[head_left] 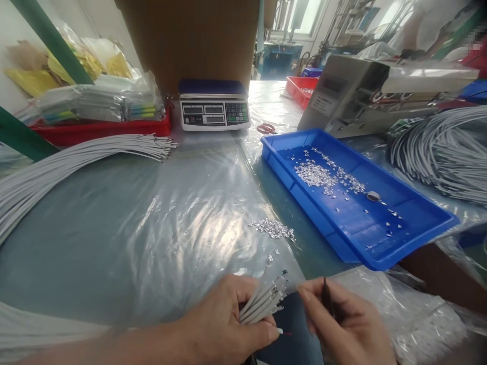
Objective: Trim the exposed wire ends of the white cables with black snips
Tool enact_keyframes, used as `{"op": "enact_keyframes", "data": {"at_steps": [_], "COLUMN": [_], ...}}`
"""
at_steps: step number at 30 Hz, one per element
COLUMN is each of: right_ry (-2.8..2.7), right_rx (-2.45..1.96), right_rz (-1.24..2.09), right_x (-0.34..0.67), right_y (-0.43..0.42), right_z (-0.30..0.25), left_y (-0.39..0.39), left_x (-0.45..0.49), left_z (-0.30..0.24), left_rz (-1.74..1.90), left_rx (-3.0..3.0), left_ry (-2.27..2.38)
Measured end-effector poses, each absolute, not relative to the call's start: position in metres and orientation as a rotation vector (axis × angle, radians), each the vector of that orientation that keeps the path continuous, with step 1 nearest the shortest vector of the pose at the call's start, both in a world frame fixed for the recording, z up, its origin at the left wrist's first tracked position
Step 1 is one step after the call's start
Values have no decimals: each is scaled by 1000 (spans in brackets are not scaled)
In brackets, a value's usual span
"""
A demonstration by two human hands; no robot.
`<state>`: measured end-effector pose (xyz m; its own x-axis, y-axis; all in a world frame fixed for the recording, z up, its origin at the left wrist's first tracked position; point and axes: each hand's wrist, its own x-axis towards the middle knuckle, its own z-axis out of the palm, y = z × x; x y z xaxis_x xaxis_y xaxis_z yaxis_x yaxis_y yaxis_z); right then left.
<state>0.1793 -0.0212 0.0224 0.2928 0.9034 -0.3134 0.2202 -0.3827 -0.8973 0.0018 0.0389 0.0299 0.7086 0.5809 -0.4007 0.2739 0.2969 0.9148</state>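
My left hand (224, 324) grips a small bundle of white cables (262, 302) near the table's front edge, their stripped ends pointing up and right. My right hand (342, 324) is just right of those ends and pinches a thin dark tool (326, 296), held upright. A little pile of small silver metal pieces (274, 228) lies on the plastic sheet just beyond the hands. More of these pieces are scattered in a blue tray (418, 223) to the right.
A long bundle of white cables (76, 159) curves across the left. A digital scale (214, 106) stands at the back, red trays (87, 131) and bagged goods beside it. A grey machine (353, 96), red scissors (267, 129) and coiled white cables (437, 147) lie right.
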Motion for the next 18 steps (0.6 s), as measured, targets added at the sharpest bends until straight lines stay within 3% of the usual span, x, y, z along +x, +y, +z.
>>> {"op": "enact_keyframes", "data": {"at_steps": [3,8,18], "right_ry": [-1274,-1328,-1040], "right_rx": [-1782,-1796,-1617], "right_rz": [954,953,1204], "right_x": [183,185,185], "right_y": [-1,14,17], "right_z": [12,4,8], "left_y": [40,39,39], "left_x": [3,1,2], "left_z": [37,36,22], "left_rz": [303,296,199], "left_rx": [1367,1422,1246], "left_ry": [796,805,948]}}
